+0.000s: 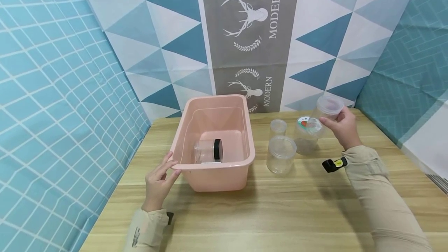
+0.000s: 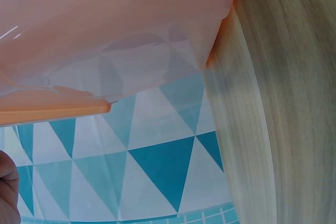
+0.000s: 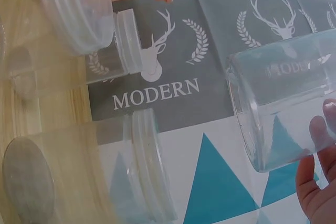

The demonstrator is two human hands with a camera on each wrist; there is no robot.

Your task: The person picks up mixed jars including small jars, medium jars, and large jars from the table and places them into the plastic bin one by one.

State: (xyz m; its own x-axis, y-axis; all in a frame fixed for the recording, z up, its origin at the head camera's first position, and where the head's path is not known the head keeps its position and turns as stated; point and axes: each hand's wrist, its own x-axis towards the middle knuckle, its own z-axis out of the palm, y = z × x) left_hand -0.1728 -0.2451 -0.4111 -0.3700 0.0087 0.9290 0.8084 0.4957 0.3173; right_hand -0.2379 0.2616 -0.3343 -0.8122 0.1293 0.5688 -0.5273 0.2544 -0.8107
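Observation:
A pink plastic tub (image 1: pixel 214 165) stands mid-table; its wall fills the top of the left wrist view (image 2: pixel 105 24). Inside it a clear jar with a black lid (image 1: pixel 209 151) lies on its side. My left hand (image 1: pixel 167 168) touches the tub's front-left rim corner with fairly straight fingers; a bit of that hand (image 2: pixel 6 190) shows below the rim. My right hand (image 1: pixel 334 121) grips a clear lidded jar (image 1: pixel 329 107) held tilted above the table at the right. The right wrist view shows that jar (image 3: pixel 283 114) and my fingers (image 3: pixel 320 187).
Three more clear jars stand right of the tub: a small one (image 1: pixel 278 126), a wider one (image 1: pixel 281 155), and one with a coloured label on its lid (image 1: pixel 307 133). Patterned cloth walls close in behind and on both sides of the wooden table (image 1: pixel 266 213).

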